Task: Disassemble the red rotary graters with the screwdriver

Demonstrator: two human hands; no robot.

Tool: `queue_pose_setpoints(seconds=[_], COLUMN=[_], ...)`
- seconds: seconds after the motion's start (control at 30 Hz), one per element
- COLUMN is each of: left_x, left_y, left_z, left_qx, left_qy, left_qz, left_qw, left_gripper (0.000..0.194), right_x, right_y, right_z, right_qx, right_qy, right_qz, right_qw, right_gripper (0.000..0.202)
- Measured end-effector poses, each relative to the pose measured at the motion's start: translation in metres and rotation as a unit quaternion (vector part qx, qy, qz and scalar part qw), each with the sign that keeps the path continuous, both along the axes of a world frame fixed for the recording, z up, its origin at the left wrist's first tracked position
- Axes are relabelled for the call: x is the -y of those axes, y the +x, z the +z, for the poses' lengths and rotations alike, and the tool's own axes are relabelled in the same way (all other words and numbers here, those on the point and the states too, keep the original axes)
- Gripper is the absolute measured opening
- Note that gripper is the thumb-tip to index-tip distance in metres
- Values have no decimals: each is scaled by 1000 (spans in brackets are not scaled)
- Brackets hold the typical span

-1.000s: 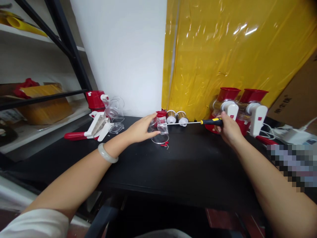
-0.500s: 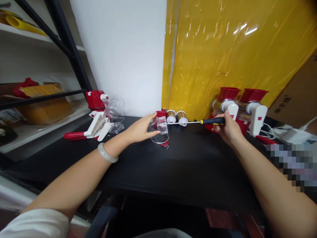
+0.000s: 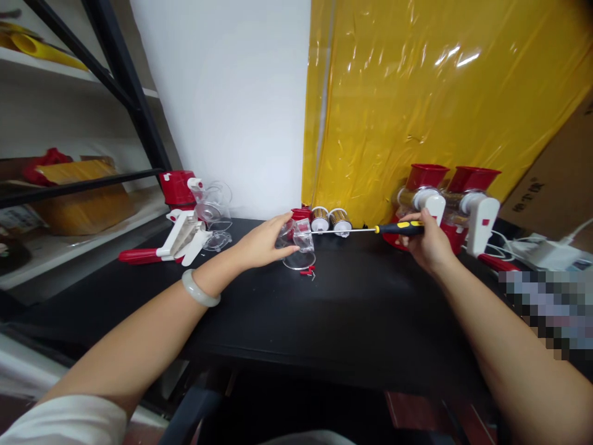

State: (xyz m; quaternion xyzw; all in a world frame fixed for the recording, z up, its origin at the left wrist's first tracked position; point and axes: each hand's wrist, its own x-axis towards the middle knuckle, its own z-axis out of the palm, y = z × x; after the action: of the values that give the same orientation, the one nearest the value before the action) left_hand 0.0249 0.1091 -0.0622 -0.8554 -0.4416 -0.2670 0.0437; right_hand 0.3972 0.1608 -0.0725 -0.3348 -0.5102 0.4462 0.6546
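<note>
My left hand point(image 3: 266, 240) is wrapped round a clear plastic housing point(image 3: 303, 236) that stands on the black table, thumb in front and fingers behind. My right hand point(image 3: 428, 244) grips the black and yellow handle of a screwdriver point(image 3: 401, 228). Its long shaft runs level to the left, and the tip meets the right side of the clear housing; the exact contact point is too small to make out. Small red pieces point(image 3: 308, 271) lie on the table just in front of the housing.
Two grater drums point(image 3: 340, 221) lie behind the housing. Two red and white rotary graters point(image 3: 472, 201) stand at right, beside a white charger point(image 3: 556, 252) with cables. At left are a red base point(image 3: 178, 188), a crank handle point(image 3: 143, 254) and clear parts point(image 3: 215, 207) on the black table point(image 3: 333, 327).
The screwdriver handle has turned in my right hand, its yellow patches now showing more. My left hand and the clear housing stay in place.
</note>
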Motion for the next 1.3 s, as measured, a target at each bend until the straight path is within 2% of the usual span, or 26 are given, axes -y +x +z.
queue_pose_setpoints(seconds=[0.07,0.17,0.27,0.4,0.57,0.67,0.77,0.83,0.93,1.1,1.23,1.3], left_x=[0,-1,0,1,2,2,3,3,3,2,3,3], left_y=[0,-1,0,2,2,3,3,3,3,4,3,3], left_z=[0,-1,-1,0,1,1,2,2,2,2,2,2], left_qx=[-2,-1,1,-2,0,1,-2,-2,1,-5,-1,0], left_qy=[-2,1,4,1,2,3,2,-3,-6,-6,-4,-2], left_qz=[2,0,-3,1,0,2,7,7,5,7,0,-3], left_qw=[1000,1000,1000,1000,1000,1000,1000,1000,1000,1000,1000,1000], left_gripper=[80,80,79,79,80,79,80,80,79,82,80,79], right_x=[1,1,1,0,4,3,-2,-5,-7,0,3,2], right_y=[-1,0,1,1,-1,0,3,5,6,2,1,3], right_z=[-1,-1,-2,-1,0,-1,-4,-6,-7,-1,2,0], right_qx=[25,52,29,-19,-45,-35,12,56,79,15,-22,-3], right_qy=[10,31,15,-20,-8,5,20,32,41,22,30,36], right_qz=[-6,-21,-35,-13,24,25,-5,-33,-51,-43,13,6], right_qw=[1000,998,999,1000,999,999,1000,997,995,999,999,999], right_gripper=[42,32,22,17,22,17,38,43,34,14,21,35])
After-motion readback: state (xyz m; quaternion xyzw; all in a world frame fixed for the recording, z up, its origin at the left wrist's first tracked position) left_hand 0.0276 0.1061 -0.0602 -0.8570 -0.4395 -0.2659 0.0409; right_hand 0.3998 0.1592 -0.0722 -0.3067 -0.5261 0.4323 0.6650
